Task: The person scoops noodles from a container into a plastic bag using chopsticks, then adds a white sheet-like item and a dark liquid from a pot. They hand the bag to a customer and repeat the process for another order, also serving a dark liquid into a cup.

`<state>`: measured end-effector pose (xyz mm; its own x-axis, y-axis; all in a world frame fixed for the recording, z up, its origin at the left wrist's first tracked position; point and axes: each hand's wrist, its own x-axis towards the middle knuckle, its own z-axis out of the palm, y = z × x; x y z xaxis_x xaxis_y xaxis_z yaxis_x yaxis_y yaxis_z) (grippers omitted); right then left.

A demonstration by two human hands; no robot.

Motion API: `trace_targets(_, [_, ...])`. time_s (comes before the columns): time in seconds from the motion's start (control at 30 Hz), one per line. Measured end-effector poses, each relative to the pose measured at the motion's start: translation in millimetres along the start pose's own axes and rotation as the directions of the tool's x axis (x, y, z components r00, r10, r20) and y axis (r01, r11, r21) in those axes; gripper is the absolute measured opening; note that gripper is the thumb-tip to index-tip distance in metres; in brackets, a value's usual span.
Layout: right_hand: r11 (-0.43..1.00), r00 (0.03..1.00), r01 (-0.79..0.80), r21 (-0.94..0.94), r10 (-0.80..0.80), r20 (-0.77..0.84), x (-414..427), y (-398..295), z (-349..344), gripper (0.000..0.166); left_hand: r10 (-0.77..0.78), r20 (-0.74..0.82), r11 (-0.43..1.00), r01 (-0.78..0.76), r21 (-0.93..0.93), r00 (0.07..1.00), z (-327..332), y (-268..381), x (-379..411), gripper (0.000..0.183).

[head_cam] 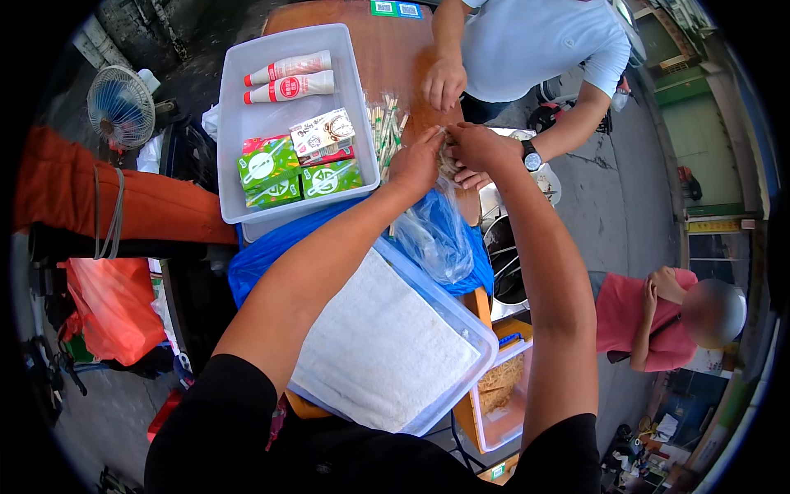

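Both arms reach forward over the wooden table. Between my left hand and my right hand is a small clear plastic bag, its top pinched in my fingers; what it holds is hard to make out. A co-worker's hand with a wristwatch comes in from the right, its fingertips under my right hand by the bag. Just left of my left hand lie paper-wrapped chopsticks. Crumpled clear plastic bags lie below my hands on a blue plastic bag.
A white plastic bin holds two bottles and several cartons. Nearer me, a white towel covers a lidded plastic box. Pots stand to the right. A fan is at left; a bystander stands right.
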<state>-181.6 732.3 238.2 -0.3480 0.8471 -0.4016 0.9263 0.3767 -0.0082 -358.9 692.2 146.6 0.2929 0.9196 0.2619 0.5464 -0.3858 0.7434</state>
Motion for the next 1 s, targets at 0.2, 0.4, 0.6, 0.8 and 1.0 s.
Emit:
trace_targets(0.2, [0.974,0.996,-0.073,0.214,0.082,-0.03,-15.8,7.2,1.6,0.054,-0.024,0.198,0.993,0.0,0.12,0.98,-28.0,22.0,-7.2,0.054])
trace_targets(0.4, [0.957,0.952,-0.004,0.289,0.092,-0.291,-26.7,13.1,28.8,0.061,-0.001,0.292,0.985,-0.049,0.164,0.956,-41.2,29.7,-11.9,0.083])
trace_targets(0.6, [0.955,0.87,-0.088,0.282,0.212,-0.445,-38.4,8.1,51.5,0.058,0.007,0.303,0.98,-0.067,0.186,0.953,-40.7,25.3,-8.5,0.087])
trace_targets(0.8, [0.842,0.737,-0.017,0.54,0.375,-0.562,-45.5,20.4,79.3,0.039,0.0,0.299,0.986,-0.05,0.158,0.954,-37.2,25.8,-7.3,0.093])
trace_targets(1.0, [0.033,0.74,0.165,0.986,0.657,-0.146,-40.9,21.1,92.2,0.033,0.004,0.298,0.986,-0.054,0.159,0.954,-36.9,23.8,-7.6,0.097])
